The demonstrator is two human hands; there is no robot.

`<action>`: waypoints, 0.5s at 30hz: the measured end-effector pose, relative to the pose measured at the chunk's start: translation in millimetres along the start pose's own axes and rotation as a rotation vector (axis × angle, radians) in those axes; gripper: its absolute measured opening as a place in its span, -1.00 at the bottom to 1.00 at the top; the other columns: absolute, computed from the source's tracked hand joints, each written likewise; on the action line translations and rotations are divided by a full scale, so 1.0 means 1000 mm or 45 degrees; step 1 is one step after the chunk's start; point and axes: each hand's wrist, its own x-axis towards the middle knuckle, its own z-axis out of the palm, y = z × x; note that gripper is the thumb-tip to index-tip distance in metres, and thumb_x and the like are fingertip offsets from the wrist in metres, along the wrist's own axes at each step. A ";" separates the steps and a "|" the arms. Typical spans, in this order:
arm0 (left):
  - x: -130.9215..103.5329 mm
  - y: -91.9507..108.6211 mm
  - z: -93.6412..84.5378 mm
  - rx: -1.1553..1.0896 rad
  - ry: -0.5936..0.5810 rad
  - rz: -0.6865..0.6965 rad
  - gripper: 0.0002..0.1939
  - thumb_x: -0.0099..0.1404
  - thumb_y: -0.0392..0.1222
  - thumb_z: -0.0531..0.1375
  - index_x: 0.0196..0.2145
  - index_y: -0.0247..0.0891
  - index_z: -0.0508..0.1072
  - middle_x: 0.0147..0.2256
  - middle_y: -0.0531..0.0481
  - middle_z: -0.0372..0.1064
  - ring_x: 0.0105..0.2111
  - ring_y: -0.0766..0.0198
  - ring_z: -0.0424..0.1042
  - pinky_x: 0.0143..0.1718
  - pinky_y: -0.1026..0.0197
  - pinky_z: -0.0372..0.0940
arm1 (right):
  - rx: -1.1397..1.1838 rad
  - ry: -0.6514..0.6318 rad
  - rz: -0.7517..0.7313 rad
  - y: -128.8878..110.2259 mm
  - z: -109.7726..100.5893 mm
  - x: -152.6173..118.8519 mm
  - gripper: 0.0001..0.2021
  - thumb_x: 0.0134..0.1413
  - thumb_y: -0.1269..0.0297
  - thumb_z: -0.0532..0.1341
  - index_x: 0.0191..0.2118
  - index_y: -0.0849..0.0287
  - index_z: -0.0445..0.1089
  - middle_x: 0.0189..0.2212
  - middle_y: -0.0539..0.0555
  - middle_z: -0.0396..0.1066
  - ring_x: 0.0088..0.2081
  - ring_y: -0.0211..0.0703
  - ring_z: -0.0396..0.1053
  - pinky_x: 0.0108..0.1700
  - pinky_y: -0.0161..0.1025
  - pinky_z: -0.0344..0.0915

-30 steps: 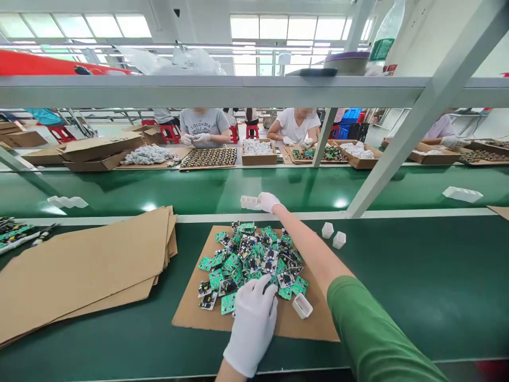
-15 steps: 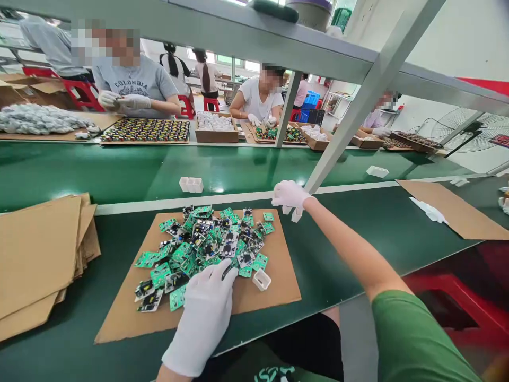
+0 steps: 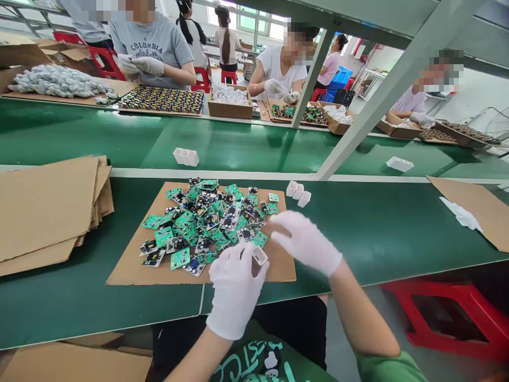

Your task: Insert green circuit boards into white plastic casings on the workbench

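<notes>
My left hand (image 3: 237, 286), in a white glove, is at the front of the cardboard sheet (image 3: 159, 276), thumb and fingers closed around a small white hollow plastic case (image 3: 260, 255). The case's open end faces up. To its right, my gloved right hand (image 3: 306, 241) hangs over the sheet's right edge with fingers apart, holding nothing. A heap of green circuit boards (image 3: 210, 220) with black and yellow parts covers the sheet's middle, just beyond my left hand. Three white cases (image 3: 298, 193) stand beside the sheet's back right corner.
Stacked cardboard sheets (image 3: 43, 207) lie at the left. White cases (image 3: 186, 156) and another white piece (image 3: 400, 164) rest on the green belt (image 3: 238, 143). A slanted metal post (image 3: 358, 116) rises beyond my right hand. Co-workers sit across the belt. A red stool (image 3: 449, 313) stands lower right.
My right hand has come back from the three white cases, leaving them on the table. My left hand has moved from the boards to the single white case. The view has shifted.
</notes>
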 end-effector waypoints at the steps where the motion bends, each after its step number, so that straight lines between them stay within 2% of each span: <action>1: -0.001 0.002 0.001 -0.002 0.015 -0.011 -0.77 0.21 -0.20 0.34 -0.17 -0.22 0.47 -0.17 -0.06 0.50 -0.17 -0.04 0.45 -0.24 -0.02 0.28 | 0.047 -0.071 0.002 -0.007 0.009 -0.011 -0.70 0.24 0.38 0.25 0.08 0.14 0.41 0.04 0.12 0.45 0.07 0.01 0.38 0.14 -0.03 0.32; 3: -0.006 0.000 -0.002 -0.106 0.057 0.009 -0.85 0.25 -0.24 0.29 -0.21 -0.20 0.44 -0.20 -0.04 0.50 -0.18 0.01 0.45 -0.21 -0.02 0.30 | 0.094 -0.142 0.085 -0.016 0.026 -0.025 -0.63 0.21 0.40 0.29 0.12 0.14 0.38 0.06 0.12 0.43 0.08 0.01 0.37 0.12 -0.03 0.35; 5: -0.015 -0.006 -0.011 -0.280 0.103 -0.022 -0.80 0.26 -0.24 0.27 -0.14 -0.21 0.41 -0.15 -0.07 0.49 -0.12 0.04 0.46 -0.08 -0.04 0.33 | 0.101 -0.118 0.186 -0.023 0.039 -0.026 -0.56 0.15 0.37 0.35 0.15 0.14 0.36 0.08 0.13 0.41 0.09 0.04 0.36 0.11 -0.01 0.36; 8: -0.029 -0.018 -0.028 -0.501 0.035 -0.282 -0.67 0.29 -0.19 0.24 0.00 -0.18 0.37 -0.05 -0.08 0.47 -0.06 0.10 0.47 -0.01 0.01 0.35 | 0.055 -0.074 0.243 -0.031 0.050 -0.017 -0.52 0.12 0.31 0.39 0.15 0.12 0.36 0.08 0.14 0.41 0.08 0.10 0.35 0.09 -0.01 0.35; 11: -0.037 -0.025 -0.038 -0.684 -0.098 -0.580 -0.62 0.29 -0.11 0.25 0.06 -0.06 0.36 0.00 -0.01 0.44 -0.05 0.14 0.47 0.01 0.02 0.36 | -0.025 -0.061 0.320 -0.038 0.054 -0.013 -0.59 0.19 0.29 0.33 0.15 0.12 0.37 -0.06 0.14 0.47 -0.01 0.09 0.39 0.01 -0.03 0.36; 13: -0.039 -0.029 -0.040 -0.809 -0.149 -0.675 -0.64 0.31 -0.07 0.24 0.05 -0.02 0.36 0.02 0.02 0.41 -0.01 0.15 0.45 0.05 0.03 0.35 | -0.086 -0.059 0.365 -0.039 0.049 -0.018 -0.62 0.23 0.26 0.30 0.14 0.14 0.37 -0.17 0.12 0.49 -0.10 0.07 0.41 -0.07 -0.05 0.37; 15: -0.039 -0.031 -0.040 -0.893 -0.201 -0.694 -0.64 0.33 -0.05 0.24 0.07 0.01 0.34 0.02 0.03 0.40 0.00 0.18 0.44 0.07 0.06 0.33 | -0.142 -0.052 0.301 -0.037 0.040 -0.027 -0.63 0.24 0.21 0.30 0.12 0.16 0.37 -0.13 0.14 0.48 -0.10 0.07 0.39 -0.08 -0.06 0.35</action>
